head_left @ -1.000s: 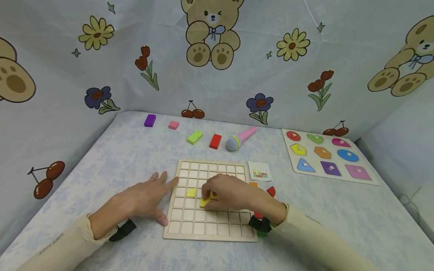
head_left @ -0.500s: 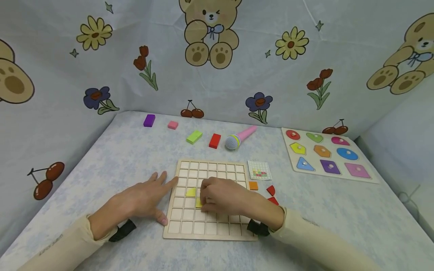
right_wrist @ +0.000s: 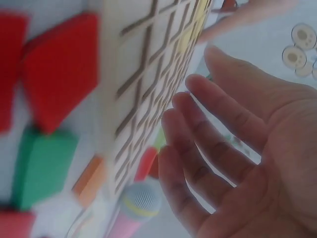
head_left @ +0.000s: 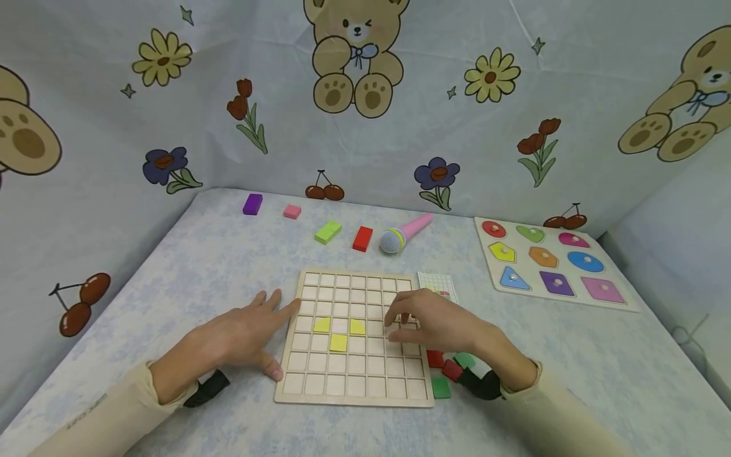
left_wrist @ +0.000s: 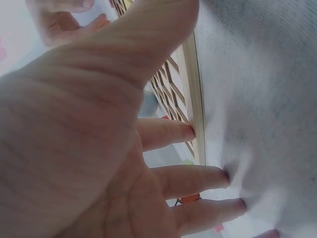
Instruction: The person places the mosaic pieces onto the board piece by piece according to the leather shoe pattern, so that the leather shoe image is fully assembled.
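A wooden grid board (head_left: 354, 400) lies on the table, with three yellow pieces in its cells: a left piece (head_left: 322, 325), a lower middle square (head_left: 339, 343) and a right piece (head_left: 357, 327). My left hand (head_left: 245, 336) rests at the board's left edge, thumb and index finger touching the frame, the other fingers spread on the cloth. Over the right part of the board hovers my right hand (head_left: 436, 320), fingers loosely bent and nothing between them, as the right wrist view also shows. Its forearm and palm hide some pieces and part of the pattern card (head_left: 431, 280).
Red and green pieces, among them a green square (head_left: 440, 388), lie right of the board. Behind stand a toy microphone (head_left: 402, 235), a red block (head_left: 362, 238), a lime block (head_left: 328, 232), a pink block (head_left: 292, 211) and a purple block (head_left: 252, 204). A shape puzzle (head_left: 548, 293) lies far right.
My right hand has let go of the yellow square, now flat in its cell, and moved right across the board. The left hand has stayed in place.
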{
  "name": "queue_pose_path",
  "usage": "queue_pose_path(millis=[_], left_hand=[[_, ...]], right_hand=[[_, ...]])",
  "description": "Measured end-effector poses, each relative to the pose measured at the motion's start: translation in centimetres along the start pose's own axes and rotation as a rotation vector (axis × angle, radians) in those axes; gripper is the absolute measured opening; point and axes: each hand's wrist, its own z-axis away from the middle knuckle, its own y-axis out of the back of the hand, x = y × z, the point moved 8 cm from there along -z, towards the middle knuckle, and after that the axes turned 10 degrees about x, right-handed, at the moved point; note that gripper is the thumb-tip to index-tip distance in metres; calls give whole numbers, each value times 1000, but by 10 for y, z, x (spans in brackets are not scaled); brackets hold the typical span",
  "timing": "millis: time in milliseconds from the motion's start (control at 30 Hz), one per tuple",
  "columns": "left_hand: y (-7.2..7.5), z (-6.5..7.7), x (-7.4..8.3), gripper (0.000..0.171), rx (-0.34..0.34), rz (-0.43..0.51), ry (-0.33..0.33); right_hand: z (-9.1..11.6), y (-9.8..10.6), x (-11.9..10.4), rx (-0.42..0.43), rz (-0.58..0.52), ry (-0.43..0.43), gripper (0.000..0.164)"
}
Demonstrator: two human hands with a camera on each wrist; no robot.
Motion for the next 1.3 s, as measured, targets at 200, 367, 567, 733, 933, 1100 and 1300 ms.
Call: queue_pose_path(millis=[200, 367, 567, 733, 933, 1100, 1300], left_hand=[[0, -1, 0, 119, -2, -3, -4], [1, -2, 1, 120, 0, -16, -20], [1, -1, 1, 119, 1, -6, -19], [0, 0, 0, 119, 4, 10, -10], [0, 1, 1, 119, 4, 2, -10], [1, 0, 1, 119, 8, -10, -22], [2, 0, 1, 119, 4, -4, -10]], right_hand=[[12, 14, 33, 38, -15, -84, 16], [21, 21, 56, 52, -19, -127, 17], [26, 22, 69, 60, -5, -142, 17], [26, 22, 73, 76, 25, -142, 13], [27, 21, 74, 84, 50, -151, 10], [24, 26, 68, 126, 116, -144, 10], [14, 27, 48, 150, 105, -116, 11]])
